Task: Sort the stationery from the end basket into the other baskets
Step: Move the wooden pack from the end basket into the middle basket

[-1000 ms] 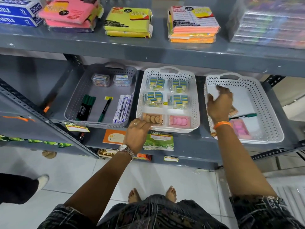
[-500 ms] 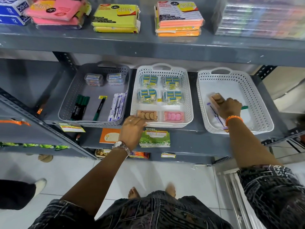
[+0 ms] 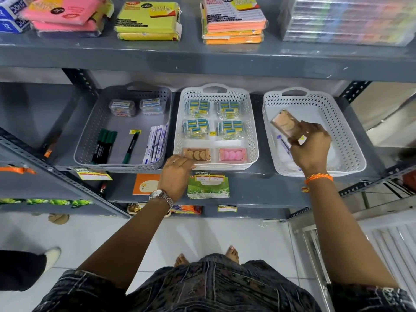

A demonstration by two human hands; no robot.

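Note:
My right hand [image 3: 311,147] is shut on a brown eraser pack [image 3: 285,126], lifted over the white end basket [image 3: 351,131] on the right. A blue pen [image 3: 284,145] lies in that basket under the hand. My left hand [image 3: 177,174] rests on the front rim of the middle white basket [image 3: 252,122], fingers curled at the brown eraser pack [image 3: 196,154] lying inside it. A pink eraser pack [image 3: 232,154] and several blue-yellow packets [image 3: 198,108] fill the same basket. The grey basket [image 3: 94,129] on the left holds green markers [image 3: 104,145], pens and small boxes.
The baskets sit on a grey metal shelf [image 3: 254,185] under another shelf with sticky-note packs [image 3: 147,19]. Price labels [image 3: 208,185] hang on the front edge. Another person's foot [image 3: 51,255] stands on the tiled floor at the left. A metal rack [image 3: 315,244] is at right.
My right hand closed on the brown eraser pack in the end basket and has raised it above the basket floor. My left hand stayed at the middle basket's front rim.

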